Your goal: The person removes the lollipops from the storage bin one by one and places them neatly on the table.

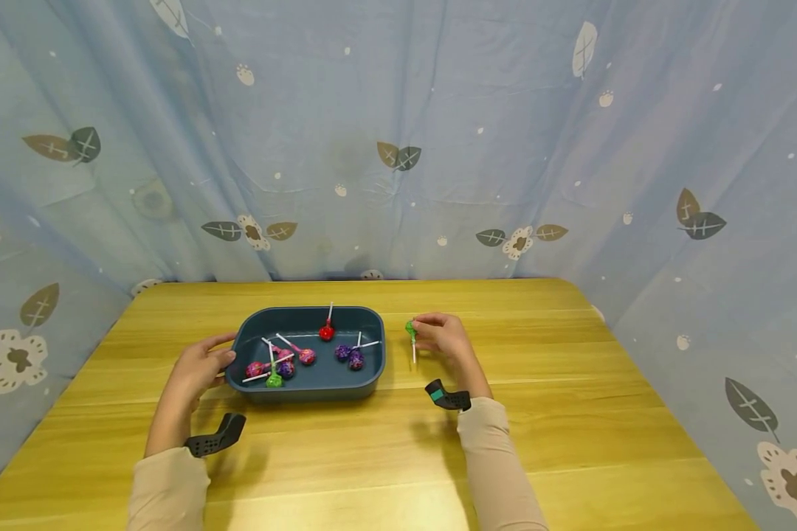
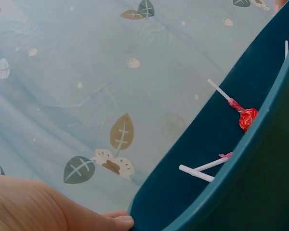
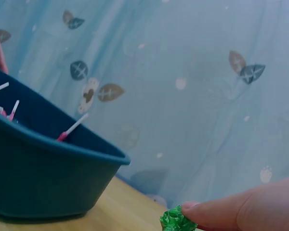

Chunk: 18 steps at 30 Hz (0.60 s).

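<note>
Head view, biggest first: patterned curtain [image 1: 345,206] at 12 o'clock, yellow tabletop [image 1: 571,398], then the blue bin [image 1: 312,396] on it, open-topped. Bin's prob. thin stiff plastic: light, smooth, apt to skid if nudged; best held by the rim at 9 or 3.

Person's L grip [image 1: 195,369] holds the bin's 9 o'clock end, digits at the rim. R grip [image 1: 443,339], outside the bin approx. 3 o'clock, has a green lollipop [image 1: 409,329] pinched by its wrapped head, white stick pointing to 6; can't tell if the stick tip touches the tabletop.

Handling (my guess): v. light, hard candy, stiff thin stick. Wrapper looks crinkly, so a bit slick; candy could crack if dropped. Pinch at head or neck is sound; stick alone would let it twist.

Bin contents, clock on bin centre: red lollipop [image 1: 327,333] approx. 1, stick aimed at 12 across the far rim; two purple lollipops [image 1: 356,360] side by side btwn 3 and 4; mixed pile round 8, pink lollipops [image 1: 307,357] plus another purple, w/ a second green lollipop [image 1: 274,380] nearest 7. Sticks cross there, so one could snag its neighbour.
</note>
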### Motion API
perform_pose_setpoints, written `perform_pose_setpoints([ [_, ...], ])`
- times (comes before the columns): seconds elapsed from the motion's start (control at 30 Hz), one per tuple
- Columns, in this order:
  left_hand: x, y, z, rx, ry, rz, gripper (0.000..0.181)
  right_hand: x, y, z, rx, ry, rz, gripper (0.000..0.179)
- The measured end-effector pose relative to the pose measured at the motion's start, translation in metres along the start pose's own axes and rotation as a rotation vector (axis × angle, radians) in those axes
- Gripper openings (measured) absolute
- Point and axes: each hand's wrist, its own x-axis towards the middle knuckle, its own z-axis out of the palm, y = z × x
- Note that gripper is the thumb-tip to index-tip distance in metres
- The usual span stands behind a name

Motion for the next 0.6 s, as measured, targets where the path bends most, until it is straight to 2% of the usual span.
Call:
perform_pose_setpoints([
  [0.3, 0.000, -0.001, 0.000, 0.008, 0.011, 0.003, 0.049, 0.003, 0.012, 0.006, -0.046, 0.056, 0.007, 0.023],
  [0.6, -0.001, -0.002, 0.000, 0.009, 0.008, 0.010, 0.049, 0.003, 0.016, 0.009, -0.093, 0.099, -0.031, 0.022],
])
